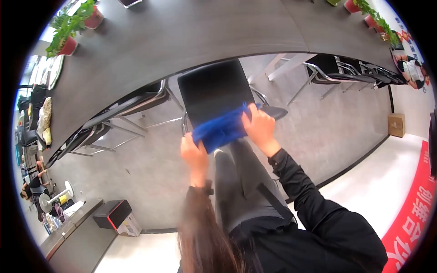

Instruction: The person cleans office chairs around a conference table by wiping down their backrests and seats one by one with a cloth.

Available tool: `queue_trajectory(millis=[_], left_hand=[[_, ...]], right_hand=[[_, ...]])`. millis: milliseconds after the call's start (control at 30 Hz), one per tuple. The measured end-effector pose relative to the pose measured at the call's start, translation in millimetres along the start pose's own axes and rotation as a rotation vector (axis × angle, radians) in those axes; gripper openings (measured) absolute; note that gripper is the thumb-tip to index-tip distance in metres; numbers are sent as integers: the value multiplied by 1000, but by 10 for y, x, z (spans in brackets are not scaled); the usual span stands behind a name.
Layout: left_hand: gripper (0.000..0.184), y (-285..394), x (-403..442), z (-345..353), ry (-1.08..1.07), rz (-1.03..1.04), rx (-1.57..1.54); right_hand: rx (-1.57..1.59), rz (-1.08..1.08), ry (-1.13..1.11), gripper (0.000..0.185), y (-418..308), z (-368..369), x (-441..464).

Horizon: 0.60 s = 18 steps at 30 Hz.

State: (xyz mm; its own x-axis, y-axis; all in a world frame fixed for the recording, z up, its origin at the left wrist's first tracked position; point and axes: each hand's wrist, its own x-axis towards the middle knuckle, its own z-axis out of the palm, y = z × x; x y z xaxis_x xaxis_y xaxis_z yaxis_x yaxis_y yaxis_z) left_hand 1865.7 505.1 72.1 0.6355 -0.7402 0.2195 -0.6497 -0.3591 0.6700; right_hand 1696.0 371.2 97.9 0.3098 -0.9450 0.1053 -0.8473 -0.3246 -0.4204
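Observation:
A blue cloth (221,129) is stretched between my two hands, in front of a black chair seat (214,88). My left hand (194,154) grips its left end, with fingers and thumb closed on the fabric. At the right end, my right hand (259,126) pinches the cloth near its upper corner. The fabric is slightly blurred and looks folded or bunched. Below it are my legs in grey trousers.
A long grey table (191,34) spans the top, with potted plants (68,45) at its ends. More chairs (325,75) line both sides. A cardboard box (396,125) stands right, a black box (110,214) lower left. Two people sit at the far edges.

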Motion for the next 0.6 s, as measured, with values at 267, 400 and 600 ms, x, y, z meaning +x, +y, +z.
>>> queue_trajectory(millis=[267,400,600], left_hand=[[16,223,-526,-228,-5,-1,93],[20,170,-385,-195,-180,-208,184],[35,24,-521,-70,89,-283,127]], right_hand=[[38,-68,51,22,110,-198,-572],[4,30,-60,29,97,-157,-483],[59,67,-353,74,75,-468,-348]])
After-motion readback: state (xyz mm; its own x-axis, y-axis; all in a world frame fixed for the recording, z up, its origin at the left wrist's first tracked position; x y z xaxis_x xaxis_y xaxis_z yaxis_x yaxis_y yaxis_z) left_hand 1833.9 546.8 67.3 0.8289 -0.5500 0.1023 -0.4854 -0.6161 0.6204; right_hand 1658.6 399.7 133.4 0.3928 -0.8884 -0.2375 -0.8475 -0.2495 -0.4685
